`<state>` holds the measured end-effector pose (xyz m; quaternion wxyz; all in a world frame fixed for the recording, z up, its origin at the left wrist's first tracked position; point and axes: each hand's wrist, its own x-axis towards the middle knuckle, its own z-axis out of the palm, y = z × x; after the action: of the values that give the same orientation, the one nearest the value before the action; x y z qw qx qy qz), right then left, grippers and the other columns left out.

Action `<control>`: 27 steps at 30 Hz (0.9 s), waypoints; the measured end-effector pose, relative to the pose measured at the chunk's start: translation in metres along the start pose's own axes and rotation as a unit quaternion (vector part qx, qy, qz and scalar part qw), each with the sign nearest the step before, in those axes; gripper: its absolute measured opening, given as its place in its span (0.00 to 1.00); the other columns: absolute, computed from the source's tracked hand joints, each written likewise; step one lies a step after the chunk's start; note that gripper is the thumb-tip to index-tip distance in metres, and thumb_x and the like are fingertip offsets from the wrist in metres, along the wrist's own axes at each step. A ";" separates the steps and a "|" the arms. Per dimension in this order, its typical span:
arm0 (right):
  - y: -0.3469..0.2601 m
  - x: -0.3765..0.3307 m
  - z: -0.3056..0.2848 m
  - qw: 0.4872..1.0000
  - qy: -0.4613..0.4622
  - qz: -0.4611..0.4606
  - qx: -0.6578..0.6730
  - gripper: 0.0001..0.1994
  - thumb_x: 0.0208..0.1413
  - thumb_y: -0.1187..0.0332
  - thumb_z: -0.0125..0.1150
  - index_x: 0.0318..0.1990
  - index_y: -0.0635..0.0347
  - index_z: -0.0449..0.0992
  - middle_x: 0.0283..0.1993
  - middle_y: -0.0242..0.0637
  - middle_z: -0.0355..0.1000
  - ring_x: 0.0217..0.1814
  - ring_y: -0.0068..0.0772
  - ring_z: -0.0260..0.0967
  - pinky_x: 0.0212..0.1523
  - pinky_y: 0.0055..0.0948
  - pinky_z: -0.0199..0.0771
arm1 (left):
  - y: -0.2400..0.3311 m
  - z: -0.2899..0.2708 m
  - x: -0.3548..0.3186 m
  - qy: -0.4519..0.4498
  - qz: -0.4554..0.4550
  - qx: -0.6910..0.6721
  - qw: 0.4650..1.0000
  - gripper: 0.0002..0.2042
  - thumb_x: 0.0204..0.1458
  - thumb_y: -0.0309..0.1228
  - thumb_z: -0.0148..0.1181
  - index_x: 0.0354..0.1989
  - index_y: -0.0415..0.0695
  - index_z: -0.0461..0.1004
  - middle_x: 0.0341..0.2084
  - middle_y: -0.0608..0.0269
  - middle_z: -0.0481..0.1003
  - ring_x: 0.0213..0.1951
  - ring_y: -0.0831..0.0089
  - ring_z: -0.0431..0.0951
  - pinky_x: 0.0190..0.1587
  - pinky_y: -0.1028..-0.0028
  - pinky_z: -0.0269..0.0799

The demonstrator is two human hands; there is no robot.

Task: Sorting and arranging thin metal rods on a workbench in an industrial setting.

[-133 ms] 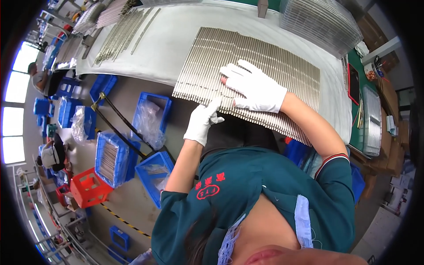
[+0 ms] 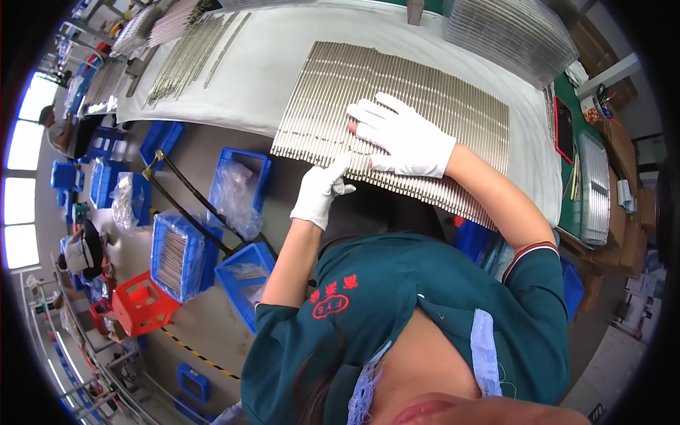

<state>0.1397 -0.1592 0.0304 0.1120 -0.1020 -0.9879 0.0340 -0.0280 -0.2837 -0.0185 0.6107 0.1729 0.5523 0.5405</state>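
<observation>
A wide sheet of thin silvery metal rods [image 2: 439,92], laid tightly side by side, covers the near part of the white-topped table [image 2: 248,85]. My right hand [image 2: 404,138], in a white glove with a bare fingertip showing, lies flat across the rods with its fingers spread. At the near edge of the row, my left hand [image 2: 319,191], also gloved in white, has its fingers curled, and a fingertip touches the rod ends. What lies between those fingers is too small to make out. Dark marks run across the rods near the left hand.
More loose rods [image 2: 188,60] lie at the far left of the table. Stacked clear trays [image 2: 506,35] stand at the far right, near a red-edged phone [image 2: 564,129]. On the floor to the left are blue crates [image 2: 177,258], a red stool [image 2: 145,304] and a black-handled trolley [image 2: 188,184].
The whole view has shifted slightly to the left. Both hands keep nearly the same place on the rods.
</observation>
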 end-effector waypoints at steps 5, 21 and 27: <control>0.000 0.002 0.000 1.000 -0.024 0.003 -0.010 0.31 0.55 0.47 0.40 0.58 0.61 0.60 0.65 0.44 0.50 0.69 0.39 0.42 0.67 0.40 0.34 | 0.002 -0.003 0.000 0.008 -0.004 0.017 1.000 0.15 0.45 0.39 0.63 0.15 0.48 0.68 0.09 0.73 0.60 0.12 0.82 0.59 0.27 0.71 0.70; -0.008 -0.009 -0.026 0.999 -0.011 0.009 0.045 0.30 0.48 0.52 0.50 0.55 0.66 0.63 0.63 0.49 0.52 0.66 0.46 0.46 0.66 0.42 0.37 | 0.014 -0.012 -0.022 -0.043 -0.043 0.179 0.982 0.33 0.57 0.54 0.37 0.27 0.33 0.76 0.14 0.62 0.70 0.18 0.78 0.66 0.27 0.80 0.64; -0.009 -0.033 -0.042 0.998 -0.018 0.041 0.048 0.29 0.49 0.54 0.53 0.56 0.63 0.63 0.62 0.47 0.54 0.66 0.45 0.47 0.66 0.41 0.39 | 0.017 -0.006 -0.025 -0.049 -0.049 0.190 0.979 0.31 0.59 0.51 0.34 0.28 0.34 0.77 0.14 0.63 0.70 0.19 0.79 0.67 0.28 0.80 0.63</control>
<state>0.1796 -0.1732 0.0653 0.0976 -0.1363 -0.9820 0.0874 -0.0368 -0.3010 0.0052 0.6189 0.2853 0.6221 0.3855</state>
